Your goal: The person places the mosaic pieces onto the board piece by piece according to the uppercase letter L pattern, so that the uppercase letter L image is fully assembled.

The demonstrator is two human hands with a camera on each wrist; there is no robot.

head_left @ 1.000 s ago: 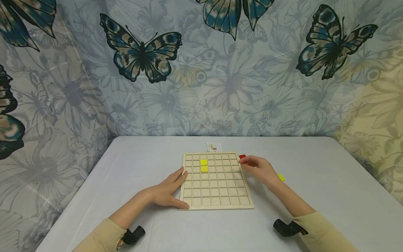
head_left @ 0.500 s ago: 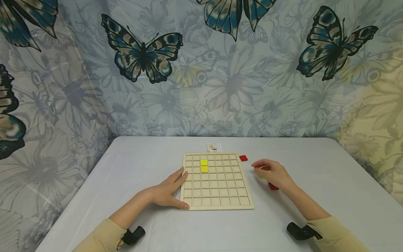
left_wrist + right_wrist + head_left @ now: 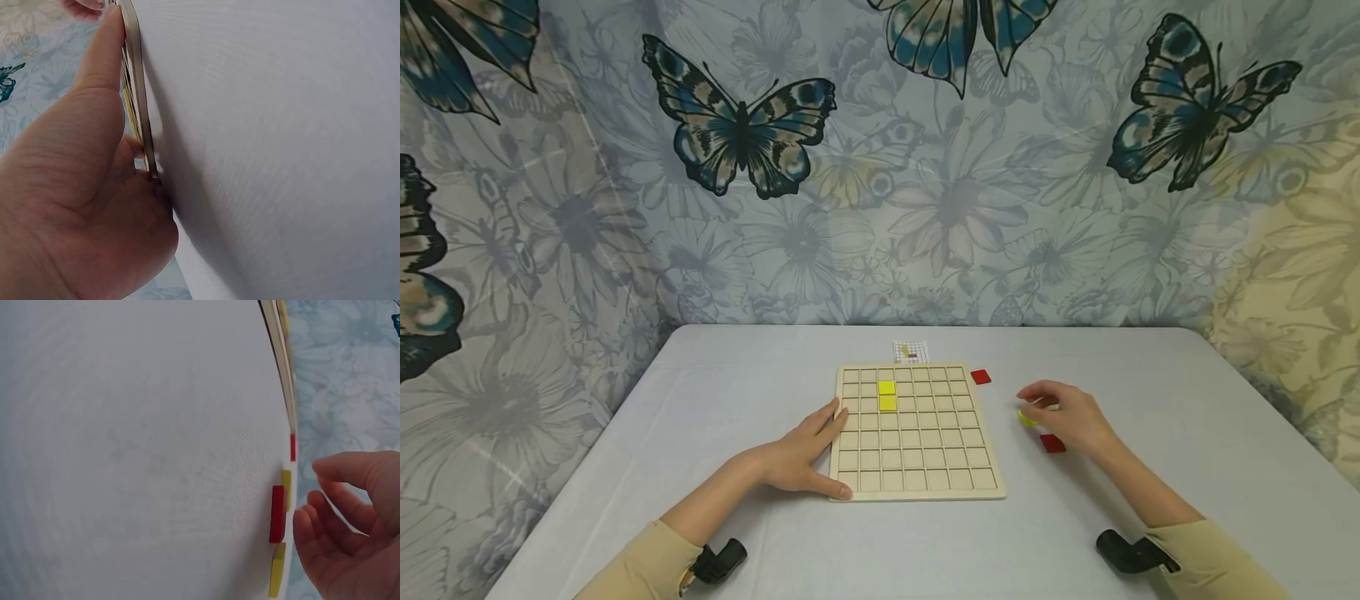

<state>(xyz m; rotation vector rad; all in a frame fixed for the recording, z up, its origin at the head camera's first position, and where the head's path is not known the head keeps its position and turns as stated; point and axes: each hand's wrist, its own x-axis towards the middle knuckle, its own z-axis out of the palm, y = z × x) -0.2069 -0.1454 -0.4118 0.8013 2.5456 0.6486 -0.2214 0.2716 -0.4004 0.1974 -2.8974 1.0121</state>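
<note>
My left hand rests on the left edge of a wooden grid board, fingers spread and straight; in the left wrist view the thumb lies along its edge. Two yellow square tiles sit in neighbouring cells, one below the other. Right of the board, my right hand hovers just above a yellow tile, which it partly covers. Its thumb and fingers are loosely bent and apart in the right wrist view, holding nothing. A red tile lies beneath the hand. Another yellow tile shows only in the right wrist view.
Near the board's upper right corner lies another red tile. A small printed grid card with coloured squares lies behind the board. All of this is on a white-covered table before a butterfly-patterned backdrop.
The right hand has moved away from the red tile at the board's upper right corner, rightward and toward me, to the loose tiles. My left hand has stayed on the board.
</note>
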